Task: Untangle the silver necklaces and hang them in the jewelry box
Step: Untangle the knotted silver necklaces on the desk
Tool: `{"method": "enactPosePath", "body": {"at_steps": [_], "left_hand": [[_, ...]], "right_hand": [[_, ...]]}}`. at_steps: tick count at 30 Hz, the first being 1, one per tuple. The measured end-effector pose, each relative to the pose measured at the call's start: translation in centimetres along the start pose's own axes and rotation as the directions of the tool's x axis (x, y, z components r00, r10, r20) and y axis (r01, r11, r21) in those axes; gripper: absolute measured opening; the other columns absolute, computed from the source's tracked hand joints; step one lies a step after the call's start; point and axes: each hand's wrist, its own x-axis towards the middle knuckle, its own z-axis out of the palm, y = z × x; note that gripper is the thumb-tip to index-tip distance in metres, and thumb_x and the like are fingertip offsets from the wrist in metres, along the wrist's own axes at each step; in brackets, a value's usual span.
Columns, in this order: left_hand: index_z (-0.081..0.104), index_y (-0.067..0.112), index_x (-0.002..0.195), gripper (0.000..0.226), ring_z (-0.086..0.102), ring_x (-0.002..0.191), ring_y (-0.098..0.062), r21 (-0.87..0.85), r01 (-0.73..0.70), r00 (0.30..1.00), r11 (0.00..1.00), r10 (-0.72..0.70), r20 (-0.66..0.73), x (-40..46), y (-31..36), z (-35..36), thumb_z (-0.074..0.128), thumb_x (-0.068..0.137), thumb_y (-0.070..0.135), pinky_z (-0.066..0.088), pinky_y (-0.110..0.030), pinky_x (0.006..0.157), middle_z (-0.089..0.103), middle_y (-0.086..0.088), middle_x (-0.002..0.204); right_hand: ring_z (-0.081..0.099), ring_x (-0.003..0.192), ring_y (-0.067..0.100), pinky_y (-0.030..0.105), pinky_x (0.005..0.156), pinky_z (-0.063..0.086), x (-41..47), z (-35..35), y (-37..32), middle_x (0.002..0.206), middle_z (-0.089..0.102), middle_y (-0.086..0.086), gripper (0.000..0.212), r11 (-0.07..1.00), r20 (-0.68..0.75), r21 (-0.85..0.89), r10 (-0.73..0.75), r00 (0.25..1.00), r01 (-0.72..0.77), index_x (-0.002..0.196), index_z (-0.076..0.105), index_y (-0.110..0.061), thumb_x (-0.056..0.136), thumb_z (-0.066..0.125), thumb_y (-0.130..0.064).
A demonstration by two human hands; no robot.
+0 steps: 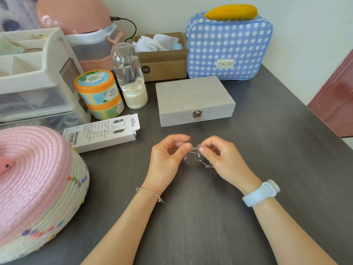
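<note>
On the table (267, 169), the closed jewelry box (194, 100) sits behind the two hands, which meet at the necklaces (194, 155) between them: left hand (168, 155), right hand (223, 157). Behind the box stand a cardboard box (164, 62) and, to its right, a checked bag (229, 46). Left of the jewelry box stand two stacked tubs (99, 92) and a bottle (129, 73); a flat carton (103, 131) lies before them.

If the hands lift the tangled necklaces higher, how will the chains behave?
The necklaces are thin and droop in loose loops between the left hand and right hand, so they are probably limp and light. Being knotted together, they would likely rise as one clump. Such fine links may kink or snap if pulled hard.
</note>
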Motion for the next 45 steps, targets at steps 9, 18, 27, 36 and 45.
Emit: {"method": "enactPosePath", "body": {"at_steps": [9, 18, 27, 36, 45], "left_hand": [[0.065, 0.026, 0.086, 0.018, 0.051, 0.063, 0.002, 0.26, -0.115, 0.989, 0.959, 0.086, 0.119, -0.3, 0.0, 0.1, 0.065, 0.084, 0.008, 0.04, -0.009, 0.067, 0.059, 0.015, 0.069], [0.058, 0.024, 0.074, 0.02, 0.048, 0.063, 0.002, 0.176, -0.054, 0.996, 0.983, 0.041, 0.078, -0.2, 0.3, -0.1, 0.057, 0.09, 0.012, 0.039, -0.011, 0.065, 0.057, 0.014, 0.072], [0.05, 0.016, 0.073, 0.016, 0.039, 0.056, -0.01, -0.296, 0.1, 0.988, 0.95, -0.06, 0.143, -0.1, 0.5, -0.4, 0.051, 0.088, 0.023, 0.034, -0.018, 0.054, 0.051, 0.006, 0.06], [0.047, 0.012, 0.079, 0.018, 0.064, 0.068, -0.012, -0.373, 0.141, 0.988, 0.917, -0.105, 0.116, 0.0, 0.6, -0.3, 0.041, 0.095, 0.01, 0.049, -0.02, 0.064, 0.061, 0.002, 0.066], [0.049, 0.02, 0.075, 0.021, 0.032, 0.039, -0.005, 0.216, -0.047, 0.998, 0.975, 0.037, 0.05, 0.0, 0.4, -1.0, 0.05, 0.093, 0.01, 0.029, -0.013, 0.045, 0.049, 0.011, 0.063]], "right_hand": [[0.042, 0.051, -0.001, 0.012, 0.051, 0.034, 0.1, -0.1, 0.0, 0.057, 0.051, -0.011, 0.022, 0.949, -0.081, 0.311, 0.071, 0.994, -0.043, 0.073, 0.054, -0.017, 0.091, 0.05, -0.005], [0.043, 0.04, 0.003, 0.01, 0.048, 0.034, -0.1, 0.1, 0.0, 0.039, 0.048, -0.004, 0.017, 0.988, -0.19, 0.152, -0.01, 0.982, 0.04, 0.078, 0.05, -0.02, 0.093, 0.049, -0.012], [0.054, 0.051, 0.003, 0.009, 0.054, 0.038, 0.3, 0.1, 0.1, 0.07, 0.064, -0.002, 0.019, 0.952, -0.15, 0.306, 0.025, 0.988, 0.022, 0.077, 0.055, -0.014, 0.092, 0.049, -0.004], [0.048, 0.054, 0.009, 0.022, 0.059, 0.041, 0.3, 0.0, 0.1, 0.048, 0.054, -0.007, 0.017, 0.923, -0.177, 0.386, 0.08, 0.981, -0.005, 0.075, 0.058, -0.015, 0.09, 0.054, -0.008], [0.042, 0.05, 0.008, 0.017, 0.05, 0.037, 0.4, -0.3, 0.4, 0.055, 0.052, -0.009, 0.018, 0.92, -0.198, 0.392, 0.073, 0.977, 0.011, 0.077, 0.057, -0.015, 0.092, 0.051, -0.006]]}}
